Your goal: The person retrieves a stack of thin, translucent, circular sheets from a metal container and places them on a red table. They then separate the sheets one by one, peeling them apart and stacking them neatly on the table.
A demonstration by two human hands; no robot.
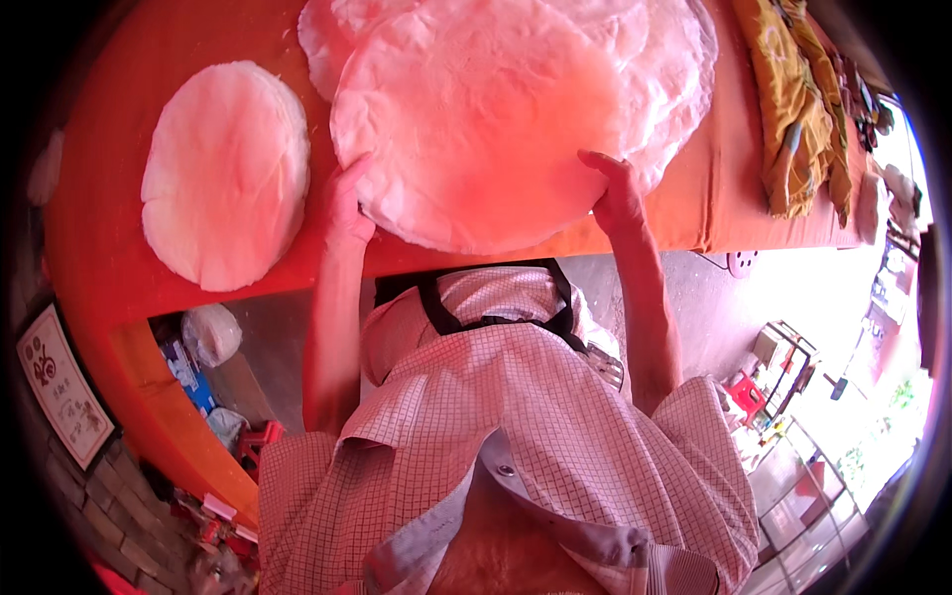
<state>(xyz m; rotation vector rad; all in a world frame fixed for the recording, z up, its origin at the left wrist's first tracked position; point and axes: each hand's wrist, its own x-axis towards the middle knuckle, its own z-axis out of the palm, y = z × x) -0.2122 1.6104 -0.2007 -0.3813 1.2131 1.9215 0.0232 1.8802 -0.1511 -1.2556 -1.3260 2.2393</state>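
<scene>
In both hands I hold the near edge of a large round sheet of soft white fibre wadding [483, 134], tinted pink by the light. My left hand [349, 199] grips its lower left rim, fingers partly hidden beneath it. At the lower right rim, my right hand [617, 195] pinches the edge with the thumb on top. More wadding [669, 82] lies behind and under this sheet. To the left, a thick oval stack of similar wadding [225, 178] rests on the orange-covered table [97, 245].
A mustard-yellow cloth [792, 111] lies at the table's right end. A framed panel bearing writing [65, 387] is by the brick wall on the left. Below stand red stools [256, 446] and a bagged bundle [212, 335]. A metal-framed rack [788, 353] stands at right.
</scene>
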